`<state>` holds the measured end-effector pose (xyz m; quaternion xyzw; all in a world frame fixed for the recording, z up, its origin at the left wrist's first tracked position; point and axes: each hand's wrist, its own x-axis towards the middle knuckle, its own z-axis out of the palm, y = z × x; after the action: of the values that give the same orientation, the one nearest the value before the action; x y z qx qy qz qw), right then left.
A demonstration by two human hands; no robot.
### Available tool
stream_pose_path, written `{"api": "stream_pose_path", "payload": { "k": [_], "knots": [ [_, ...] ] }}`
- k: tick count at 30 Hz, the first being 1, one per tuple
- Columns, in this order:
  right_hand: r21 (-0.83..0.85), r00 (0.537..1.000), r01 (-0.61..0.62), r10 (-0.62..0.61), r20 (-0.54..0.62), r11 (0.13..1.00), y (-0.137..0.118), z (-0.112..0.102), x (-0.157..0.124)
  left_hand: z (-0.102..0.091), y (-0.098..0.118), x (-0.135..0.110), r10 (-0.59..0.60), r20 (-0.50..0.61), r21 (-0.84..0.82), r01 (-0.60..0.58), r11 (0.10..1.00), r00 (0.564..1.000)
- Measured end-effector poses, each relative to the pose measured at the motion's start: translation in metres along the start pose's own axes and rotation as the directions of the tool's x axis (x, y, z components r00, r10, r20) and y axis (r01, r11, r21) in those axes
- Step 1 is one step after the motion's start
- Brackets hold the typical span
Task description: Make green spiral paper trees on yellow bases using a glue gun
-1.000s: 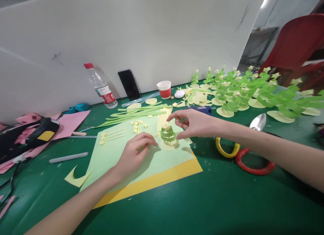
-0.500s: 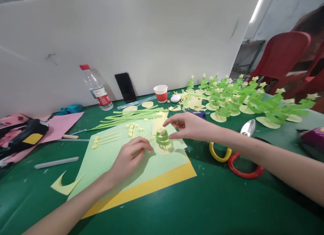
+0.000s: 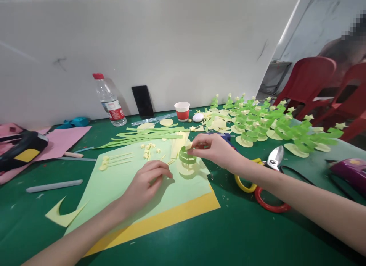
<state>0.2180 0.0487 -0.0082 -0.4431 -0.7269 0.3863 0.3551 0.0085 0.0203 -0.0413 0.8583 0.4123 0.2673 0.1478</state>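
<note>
A small paper tree, a green strip spiral on a round pale yellow base, stands on the light green paper sheet. My right hand pinches the yellow piece at its top from the right. My left hand rests on the sheet left of the tree, fingers loosely bent and thumb apart, with no thing visible in it. Just beyond its fingertips lie thin sticks. Small yellow paper stars are in a loose group farther back. Several star-tipped sticks lie at the left of the sheet.
Green strips lie behind the sheet. A paper cup, phone and water bottle stand along the white board. Many finished paper trees fill the back right. Scissors lie under my right forearm; a purple tool is beyond.
My right thumb and fingers, apart around the tree's top before, have closed on it. The spiral looks drawn slightly upward. My left hand has stayed almost still; the view has shifted slightly.
</note>
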Motion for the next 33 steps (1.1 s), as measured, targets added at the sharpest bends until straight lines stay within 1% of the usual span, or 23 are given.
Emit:
{"api": "stream_pose_path", "payload": {
  "k": [6,11,18,23,33],
  "knots": [
    [0.006,0.996,-0.086,0.086,0.018,0.996,-0.002,0.007,-0.003,0.002,-0.002,-0.002,0.082,0.017,0.055,-0.083,0.995,0.996],
    [-0.023,0.993,-0.11,0.111,0.032,0.994,-0.005,0.006,-0.003,0.003,-0.004,-0.003,0.108,0.015,0.06,-0.109,0.992,0.994],
    [-0.085,0.997,-0.072,0.075,0.024,0.994,-0.004,0.006,-0.003,0.003,-0.004,-0.003,0.123,0.011,0.078,-0.123,0.989,0.992],
    [-0.12,0.998,-0.027,0.034,0.053,0.992,-0.005,0.004,-0.004,0.003,-0.003,-0.003,0.113,0.015,0.08,-0.113,0.99,0.994],
    [-0.173,0.994,-0.014,0.034,0.108,0.985,0.002,-0.005,0.001,0.003,-0.002,-0.001,0.112,0.005,0.094,-0.112,0.989,0.994]
  ]
}}
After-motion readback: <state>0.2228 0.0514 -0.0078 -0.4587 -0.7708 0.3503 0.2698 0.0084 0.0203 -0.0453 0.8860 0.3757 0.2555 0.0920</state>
